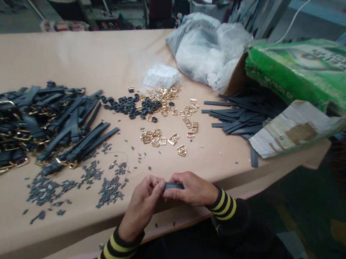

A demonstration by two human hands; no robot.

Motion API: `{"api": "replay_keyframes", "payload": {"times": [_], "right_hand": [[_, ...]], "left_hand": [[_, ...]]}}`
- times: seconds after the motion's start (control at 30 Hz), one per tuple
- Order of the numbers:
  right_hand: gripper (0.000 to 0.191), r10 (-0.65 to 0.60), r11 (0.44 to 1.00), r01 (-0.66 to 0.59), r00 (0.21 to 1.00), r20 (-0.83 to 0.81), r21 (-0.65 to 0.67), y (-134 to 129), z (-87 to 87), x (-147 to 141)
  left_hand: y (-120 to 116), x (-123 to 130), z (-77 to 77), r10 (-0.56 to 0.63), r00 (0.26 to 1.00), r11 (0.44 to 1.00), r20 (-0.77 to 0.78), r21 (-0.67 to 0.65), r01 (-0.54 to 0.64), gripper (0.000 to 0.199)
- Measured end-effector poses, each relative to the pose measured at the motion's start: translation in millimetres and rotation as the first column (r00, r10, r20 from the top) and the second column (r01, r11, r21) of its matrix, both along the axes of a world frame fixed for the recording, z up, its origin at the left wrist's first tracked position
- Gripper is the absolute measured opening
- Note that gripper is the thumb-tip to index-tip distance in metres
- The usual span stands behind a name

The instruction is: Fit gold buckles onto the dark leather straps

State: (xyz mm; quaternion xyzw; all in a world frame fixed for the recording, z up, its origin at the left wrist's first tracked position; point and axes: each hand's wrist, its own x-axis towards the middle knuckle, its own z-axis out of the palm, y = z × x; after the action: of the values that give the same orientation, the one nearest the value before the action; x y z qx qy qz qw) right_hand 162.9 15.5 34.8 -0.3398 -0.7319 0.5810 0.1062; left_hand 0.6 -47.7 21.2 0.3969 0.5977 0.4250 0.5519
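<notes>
Near the table's front edge, my two hands meet around a dark blue strap (174, 186). My right hand (193, 188) is closed on it, thumb below and fingers above. My left hand (143, 203) pinches at the strap's left end, where a tiny gold-coloured bit shows at the fingertips; the rest is hidden by the fingers. Beyond my hands lie loose gold buckles (156, 138) and a heap of small dark loops (131, 105). Many small dark pieces (110, 191) are scattered to the left of my left hand.
Straps with gold buckles (34, 129) are piled at the left. Plain dark straps (241, 114) spill from a green box (309, 74) at the right. Plastic bags (204, 49) stand at the table's (58, 56) far side. Two people are beyond it.
</notes>
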Motion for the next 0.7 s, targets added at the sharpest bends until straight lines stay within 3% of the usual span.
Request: {"api": "replay_keyframes", "payload": {"times": [0.07, 0.2, 0.27, 0.4, 0.53, 0.57, 0.63, 0.7], "right_hand": [[0.028, -0.024, 0.999, 0.022, 0.999, -0.034, -0.044, 1, -3.9, -3], [0.024, 0.018, 1.0, -0.019, 0.998, -0.065, -0.024, 8, -5.8, -6], [0.021, 0.057, 0.998, -0.057, 0.997, -0.043, 0.013, 12, -4.7, -8], [0.017, 0.099, 0.955, -0.12, 0.991, 0.091, 0.272, 25, 1.6, -17], [0.016, 0.309, 0.859, -0.355, 0.934, 0.181, 0.368, 71, 15.0, -37], [0.014, 0.267, 0.853, -0.327, 0.943, 0.199, 0.406, 88, 17.6, -45], [0.013, -0.064, 0.826, -0.086, 0.967, 0.245, 0.557, 123, 19.0, -64], [0.019, -0.239, 0.782, 0.033, 0.938, 0.25, 0.622, 154, 15.1, -85]], "left_hand": [[0, 2, -2.3, 0.018, 1.0, 1.0, -0.011, -0.001, -0.018, 0.024], [-1, -2, -6.1, 0.026, 0.961, 0.993, 0.276, -0.116, 0.006, 0.024], [2, -8, -7.6, -0.029, 0.936, 0.987, 0.35, -0.141, 0.083, 0.022], [13, -24, -8.3, -0.198, 0.959, 0.974, 0.205, -0.065, 0.215, 0.02], [25, -36, -8.0, -0.158, 0.985, 0.986, 0.064, -0.038, 0.16, 0.021], [27, -37, -8.5, -0.123, 0.991, 0.991, 0.056, -0.042, 0.125, 0.022], [30, -37, -10.0, -0.046, 0.998, 0.997, 0.039, -0.053, 0.048, 0.024], [31, -36, -11.3, -0.005, 1.0, 0.998, 0.003, -0.064, 0.006, 0.026]]}}
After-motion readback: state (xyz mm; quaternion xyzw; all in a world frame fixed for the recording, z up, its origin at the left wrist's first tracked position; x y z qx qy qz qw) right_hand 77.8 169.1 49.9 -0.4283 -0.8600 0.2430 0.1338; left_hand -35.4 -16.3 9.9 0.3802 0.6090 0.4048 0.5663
